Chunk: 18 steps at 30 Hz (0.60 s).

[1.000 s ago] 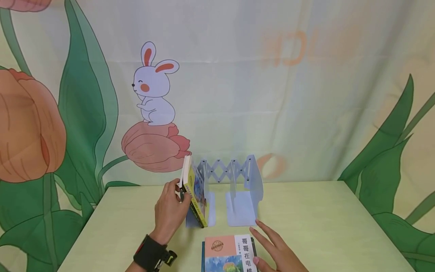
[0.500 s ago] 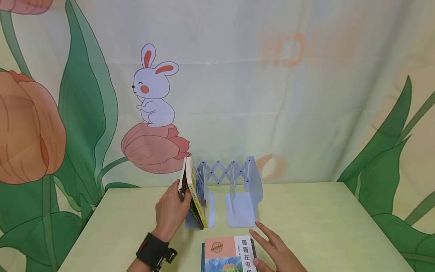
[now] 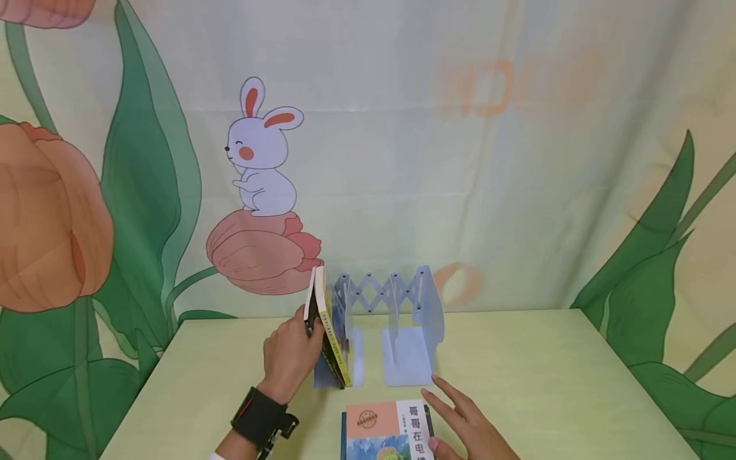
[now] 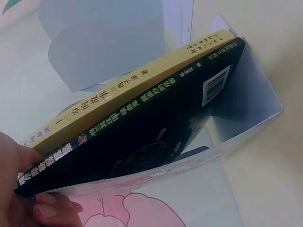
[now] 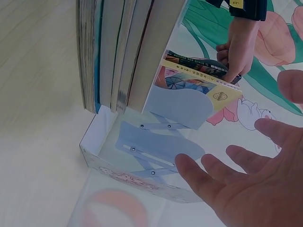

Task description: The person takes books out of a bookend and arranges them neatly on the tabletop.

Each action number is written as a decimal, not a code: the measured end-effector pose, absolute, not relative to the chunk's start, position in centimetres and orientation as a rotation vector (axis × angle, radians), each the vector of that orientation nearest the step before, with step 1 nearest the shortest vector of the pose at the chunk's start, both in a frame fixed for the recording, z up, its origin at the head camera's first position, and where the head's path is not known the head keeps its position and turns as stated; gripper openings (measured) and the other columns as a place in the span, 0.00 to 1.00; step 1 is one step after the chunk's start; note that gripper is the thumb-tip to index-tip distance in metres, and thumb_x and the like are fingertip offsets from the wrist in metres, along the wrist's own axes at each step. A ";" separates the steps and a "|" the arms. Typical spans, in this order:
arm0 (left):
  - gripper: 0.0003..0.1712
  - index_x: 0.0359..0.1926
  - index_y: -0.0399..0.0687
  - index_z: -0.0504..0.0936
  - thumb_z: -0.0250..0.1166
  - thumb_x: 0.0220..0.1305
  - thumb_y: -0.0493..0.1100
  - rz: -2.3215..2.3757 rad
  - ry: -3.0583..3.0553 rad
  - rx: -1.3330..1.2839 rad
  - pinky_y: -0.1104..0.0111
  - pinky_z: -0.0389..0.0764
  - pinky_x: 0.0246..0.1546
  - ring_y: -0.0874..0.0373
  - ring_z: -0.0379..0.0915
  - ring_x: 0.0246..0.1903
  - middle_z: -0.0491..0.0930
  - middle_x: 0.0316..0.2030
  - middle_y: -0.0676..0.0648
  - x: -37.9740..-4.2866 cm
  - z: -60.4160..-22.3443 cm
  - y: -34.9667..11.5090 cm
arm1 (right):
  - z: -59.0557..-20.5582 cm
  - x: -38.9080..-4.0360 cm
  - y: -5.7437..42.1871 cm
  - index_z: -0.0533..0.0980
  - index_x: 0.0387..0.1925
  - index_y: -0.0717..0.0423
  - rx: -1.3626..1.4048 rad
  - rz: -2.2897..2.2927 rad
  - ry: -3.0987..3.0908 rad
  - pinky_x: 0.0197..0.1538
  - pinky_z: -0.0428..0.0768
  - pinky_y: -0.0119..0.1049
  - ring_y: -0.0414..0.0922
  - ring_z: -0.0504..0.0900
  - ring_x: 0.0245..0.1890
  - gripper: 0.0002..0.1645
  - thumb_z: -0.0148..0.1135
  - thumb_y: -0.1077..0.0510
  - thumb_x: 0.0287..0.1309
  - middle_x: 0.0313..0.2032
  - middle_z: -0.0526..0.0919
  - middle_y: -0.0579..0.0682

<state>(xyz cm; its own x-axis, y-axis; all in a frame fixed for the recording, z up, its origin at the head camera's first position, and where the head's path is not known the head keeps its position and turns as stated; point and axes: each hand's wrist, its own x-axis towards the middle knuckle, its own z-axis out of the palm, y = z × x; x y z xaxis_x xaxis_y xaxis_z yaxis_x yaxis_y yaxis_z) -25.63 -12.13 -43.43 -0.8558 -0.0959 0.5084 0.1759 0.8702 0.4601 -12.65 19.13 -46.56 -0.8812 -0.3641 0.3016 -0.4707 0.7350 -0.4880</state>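
Observation:
My left hand [image 3: 292, 358] pinches the upper end of a thin black-covered book [image 4: 156, 127] between thumb and curled fingers. That book leans in the left end of a pale blue expanding bookend [image 3: 406, 358]. Right against it stands a yellow-spined book [image 4: 118, 87], tilted the same way, with a narrow gap between the two at the top. My right hand [image 3: 468, 428] is spread, fingers apart, beside a stack of books [image 3: 379, 418] with a pink and white cover on top. In the right wrist view the fingers [image 5: 251, 161] extend with nothing gripped.
A crisscross lattice [image 3: 370, 291] joins the bookend's upright plates at the back. The bookend stands on a pale green table [image 3: 517, 358], beyond the book stack. A curtain with a printed rabbit [image 3: 264, 172] hangs behind the table.
A gap has opened at the top between the black book and the yellow one. My left hand has shifted slightly to the right; my right hand stays almost still.

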 end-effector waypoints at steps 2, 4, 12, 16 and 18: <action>0.23 0.57 0.38 0.77 0.57 0.68 0.49 -0.663 -2.521 -0.056 0.64 0.65 0.12 0.52 0.74 0.14 0.85 0.26 0.40 -25.6 -43.2 -12.2 | -46.4 -12.7 19.1 0.63 0.71 0.31 0.667 0.879 -2.757 0.53 0.78 0.56 0.51 0.70 0.67 0.37 0.62 0.44 0.62 0.74 0.62 0.45; 0.26 0.59 0.37 0.76 0.57 0.68 0.49 -0.642 -2.534 -0.049 0.64 0.64 0.12 0.52 0.73 0.13 0.85 0.26 0.39 -25.4 -43.0 -12.3 | -46.3 -12.7 19.0 0.63 0.71 0.30 0.666 0.871 -2.764 0.53 0.78 0.56 0.51 0.70 0.66 0.37 0.62 0.43 0.62 0.74 0.61 0.44; 0.25 0.62 0.36 0.74 0.54 0.71 0.47 -0.669 -2.544 -0.092 0.68 0.56 0.12 0.58 0.61 0.09 0.77 0.16 0.44 -24.5 -42.2 -12.3 | -46.8 -13.0 19.0 0.60 0.73 0.32 0.764 0.702 -2.663 0.51 0.80 0.52 0.51 0.71 0.66 0.43 0.66 0.42 0.57 0.74 0.61 0.44; 0.23 0.59 0.34 0.74 0.53 0.72 0.46 -0.735 -2.551 -0.113 0.69 0.56 0.13 0.60 0.61 0.10 0.73 0.14 0.48 -24.3 -42.0 -12.4 | -46.8 -13.3 19.1 0.59 0.74 0.36 0.852 0.620 -2.593 0.52 0.80 0.50 0.50 0.70 0.66 0.47 0.69 0.42 0.54 0.74 0.60 0.44; 0.22 0.59 0.34 0.74 0.53 0.72 0.45 -0.746 -2.546 -0.108 0.69 0.57 0.13 0.61 0.61 0.10 0.70 0.13 0.50 -24.2 -42.0 -12.4 | -46.7 -13.5 19.1 0.59 0.74 0.38 0.883 0.600 -2.576 0.53 0.80 0.50 0.49 0.70 0.66 0.48 0.70 0.41 0.54 0.74 0.60 0.44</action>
